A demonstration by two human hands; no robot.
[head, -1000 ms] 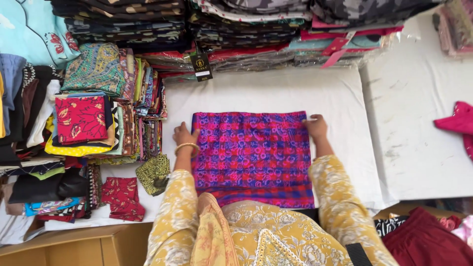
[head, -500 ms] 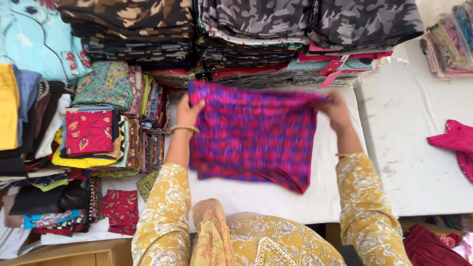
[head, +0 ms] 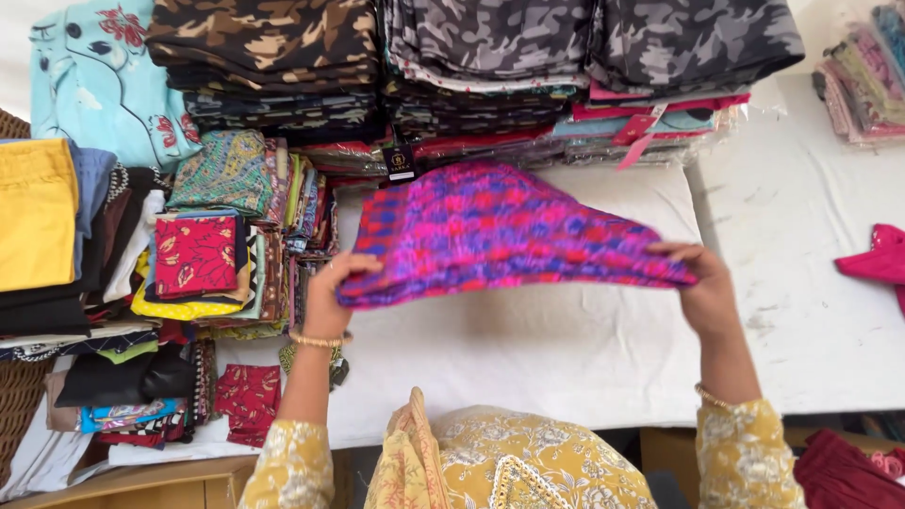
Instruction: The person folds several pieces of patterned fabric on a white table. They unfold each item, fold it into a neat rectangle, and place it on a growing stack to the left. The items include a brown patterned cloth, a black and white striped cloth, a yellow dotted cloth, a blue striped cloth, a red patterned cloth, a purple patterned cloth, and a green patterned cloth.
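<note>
You hold a folded cloth [head: 500, 236] up in the air, above the white table [head: 566, 349]. The cloth is pink and purple with a checked pattern. It lies almost flat, and its far edge reaches toward the stacks at the back. Your left hand [head: 332, 297] grips the near left corner, with the fingers curled over the edge. Your right hand [head: 705, 287] grips the near right corner the same way. Both hands are closed on the cloth, one at each end. There is a gold bangle [head: 319, 339] on your left wrist, and your sleeves are yellow with flowers. The cloth throws a soft shadow on the table under it. Behind the cloth sit tall stacks of camouflage clothes [head: 584, 57] in grey and brown. Just under them are flat packs in clear plastic [head: 650, 132], pink and blue. A small black tag [head: 398, 162] hangs near the far left corner of the cloth. To your left is a pile of printed fabrics [head: 226, 236] in red, green and yellow, close to your left hand. Further left lies a yellow folded piece [head: 36, 212]. Far to the right, a bright pink cloth [head: 877, 256] lies on another white surface, well apart from your hands.
</note>
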